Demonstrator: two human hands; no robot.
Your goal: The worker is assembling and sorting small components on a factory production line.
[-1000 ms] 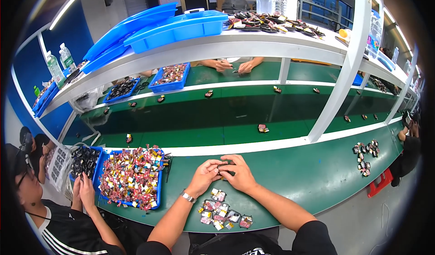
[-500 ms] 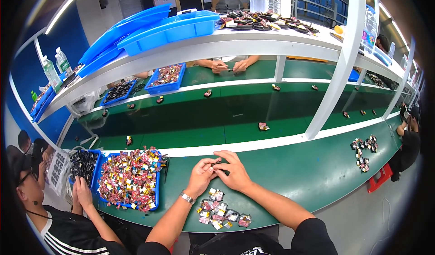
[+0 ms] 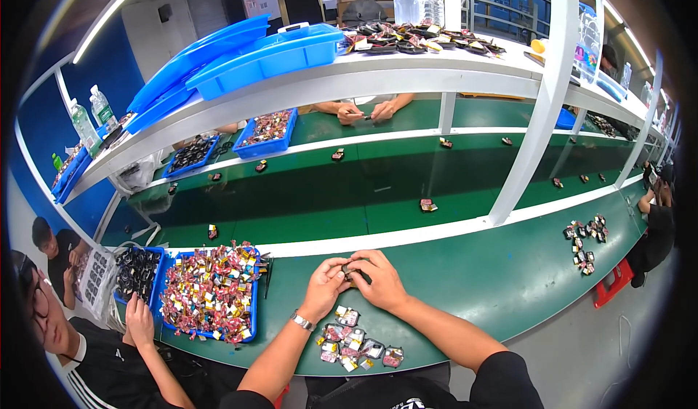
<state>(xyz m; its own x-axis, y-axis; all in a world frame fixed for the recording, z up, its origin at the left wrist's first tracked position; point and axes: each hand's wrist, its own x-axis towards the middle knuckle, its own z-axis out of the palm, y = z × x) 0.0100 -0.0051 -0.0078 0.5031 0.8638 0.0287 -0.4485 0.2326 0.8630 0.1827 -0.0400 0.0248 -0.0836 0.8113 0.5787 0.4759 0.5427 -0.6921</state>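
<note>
1. Dark, small part (image 3: pixel 354 271) — pinched between both hands over the green bench (image 3: pixel 465 293), just in front of the white divider strip (image 3: pixel 407 238). Too small and too covered to read its shape or long axis.
2. Left hand (image 3: pixel 325 287) comes in from the left, fingertips closed onto the part's left side; watch on that wrist.
3. Right hand (image 3: pixel 380 280) wraps over from the right, thumb and fingers closed on the same part. Both hands touch it — neither is nearer; the part sits right between the two grips.
4. Loose pile of small packaged pieces (image 3: pixel 352 340) — silver, red, yellow — lies on the bench just below the hands, nearer the body, not touched.
5. Blue bin (image 3: pixel 211 293) full of the same mixed pieces sits to the left, closer to the left hand.
6. Another person's hand (image 3: pixel 138 320) rests at that bin's left edge — separate from these two.
</note>
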